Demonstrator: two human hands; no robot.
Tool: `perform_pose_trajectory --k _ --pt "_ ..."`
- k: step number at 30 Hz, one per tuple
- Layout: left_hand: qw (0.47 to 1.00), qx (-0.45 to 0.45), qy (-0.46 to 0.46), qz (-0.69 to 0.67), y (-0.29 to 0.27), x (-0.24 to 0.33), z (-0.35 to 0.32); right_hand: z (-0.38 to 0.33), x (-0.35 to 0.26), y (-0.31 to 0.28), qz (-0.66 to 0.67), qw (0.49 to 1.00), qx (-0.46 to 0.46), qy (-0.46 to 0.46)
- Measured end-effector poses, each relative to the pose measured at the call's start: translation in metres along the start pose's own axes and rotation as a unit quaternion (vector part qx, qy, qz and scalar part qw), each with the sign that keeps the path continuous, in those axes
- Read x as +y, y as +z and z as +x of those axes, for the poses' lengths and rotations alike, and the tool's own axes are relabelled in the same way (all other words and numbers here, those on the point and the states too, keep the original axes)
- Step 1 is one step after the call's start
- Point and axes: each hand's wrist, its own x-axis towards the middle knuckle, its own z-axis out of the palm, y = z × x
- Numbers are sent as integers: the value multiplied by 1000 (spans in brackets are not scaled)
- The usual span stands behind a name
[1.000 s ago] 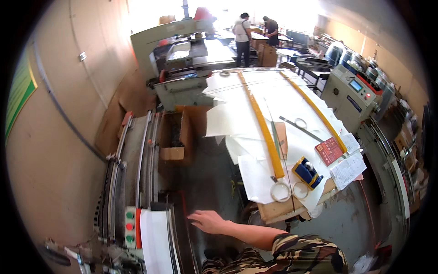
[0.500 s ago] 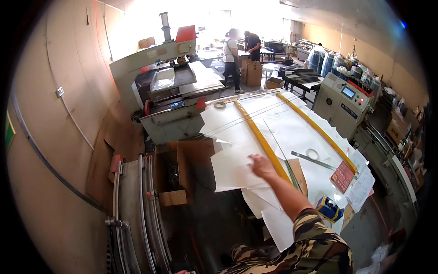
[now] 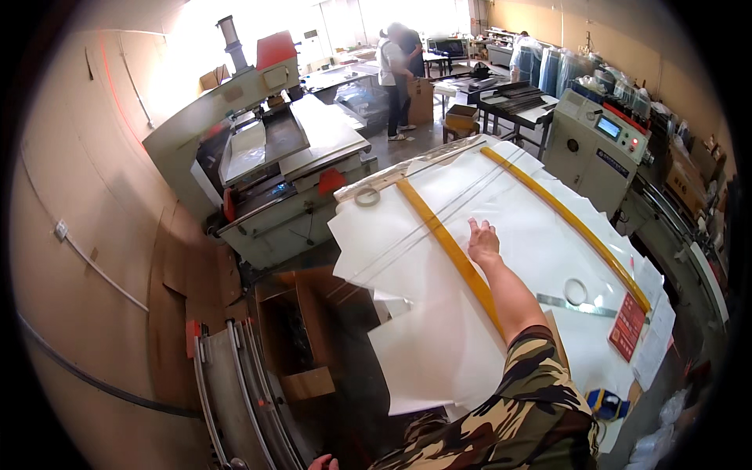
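Note:
My right hand point(image 3: 483, 241) reaches over the table, above or on the white sheets point(image 3: 427, 313), with fingers apart and nothing visible in them. Just left of it runs a long yellow strip point(image 3: 442, 231), crossing the sheets lengthwise. A second yellow strip point(image 3: 568, 215) lies farther right. Beyond my forearm are a ring-shaped roll of tape point(image 3: 576, 292), a flat metal ruler point(image 3: 552, 301) and a red printed card point(image 3: 627, 329). Of my left hand point(image 3: 323, 463) only a bit shows at the lower edge; its fingers are mostly cut off.
Another tape roll point(image 3: 366, 197) lies at the table's far left corner. An open cardboard box point(image 3: 309, 382) stands on the floor at left, beside a metal-railed frame point(image 3: 223, 392). Large machines point(image 3: 270, 227) flank the table; a control cabinet point(image 3: 591, 145) is right. Two people point(image 3: 394, 66) stand beyond.
My right hand has moved forward and right, from the sheets left of the nearer yellow strip to its right side. Its fingers have spread. The view has shifted, and more of my left hand shows.

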Motion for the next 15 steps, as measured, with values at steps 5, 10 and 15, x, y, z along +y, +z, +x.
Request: perform_pose_trajectory --k 5,10,15 --pt "998 -38 -46 -33 -15 21 54 67 -26 39 -76 992 79 -58" --pt "995 -49 -80 -42 -14 26 79 111 -41 53 -161 979 65 -103" --pt "993 -54 -80 -61 -10 22 90 139 -38 27 -195 959 146 -143"
